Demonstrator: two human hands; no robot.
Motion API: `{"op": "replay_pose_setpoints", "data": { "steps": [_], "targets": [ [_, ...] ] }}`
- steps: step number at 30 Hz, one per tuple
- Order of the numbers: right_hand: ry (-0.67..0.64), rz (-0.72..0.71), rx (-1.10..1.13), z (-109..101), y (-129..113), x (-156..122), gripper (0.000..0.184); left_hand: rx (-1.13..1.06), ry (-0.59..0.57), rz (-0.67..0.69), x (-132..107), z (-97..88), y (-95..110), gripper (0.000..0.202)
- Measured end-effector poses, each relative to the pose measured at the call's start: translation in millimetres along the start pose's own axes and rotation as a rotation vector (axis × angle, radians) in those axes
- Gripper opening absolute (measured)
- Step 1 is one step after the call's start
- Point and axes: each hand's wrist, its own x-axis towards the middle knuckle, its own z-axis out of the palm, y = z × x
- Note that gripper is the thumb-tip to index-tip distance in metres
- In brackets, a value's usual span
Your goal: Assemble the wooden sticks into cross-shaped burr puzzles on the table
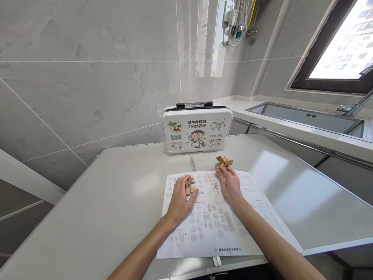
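My left hand [181,197] curls around a small cluster of notched wooden puzzle pieces [188,189], thumb on the near right side and fingers at the far left side. They rest on a printed instruction sheet [210,237] covered with small line drawings. Farther right, my right hand [229,184] reaches to a loose crossed heap of wooden puzzle pieces [223,161] just past the sheet's far edge. Its bent fingertips and thumb close on the near piece of that heap; the exact grip is partly hidden.
Behind the sheet, a white case [197,130] with cartoon prints stands upright near the tiled wall [116,85]. The white table [122,202] has a seam down its middle. At the right are a counter with a sink [305,114], a faucet [354,107] and a window [340,46].
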Motion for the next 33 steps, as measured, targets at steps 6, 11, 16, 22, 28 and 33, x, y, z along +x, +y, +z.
{"op": "replay_pose_setpoints", "data": {
  "steps": [6, 11, 16, 22, 28, 33],
  "targets": [
    [0.117, -0.058, 0.037, -6.8, -4.8, 9.3, 0.041, 0.045, -0.009, -0.032, -0.7, 0.2, -1.2, 0.043],
    [0.171, -0.073, 0.059, -9.0, -9.6, 14.4, 0.034, 0.053, -0.017, -0.036, -0.9, 0.1, -2.0, 0.044],
    [0.197, -0.108, 0.029, -12.5, -11.8, 18.9, 0.037, 0.040, -0.017, -0.035, -1.7, 0.8, -3.9, 0.044],
    [0.224, -0.078, -0.025, -14.8, -12.9, 22.0, 0.034, 0.081, 0.005, -0.036, -1.5, 1.6, -6.8, 0.043],
    [0.220, -0.050, -0.057, -14.3, -16.8, 23.5, 0.034, 0.120, 0.019, -0.015, -0.1, 2.6, -8.6, 0.042],
    [0.201, -0.038, -0.057, -11.5, -21.5, 20.7, 0.030, 0.121, 0.016, -0.024, -0.5, 2.5, -7.9, 0.042]
  ]
}}
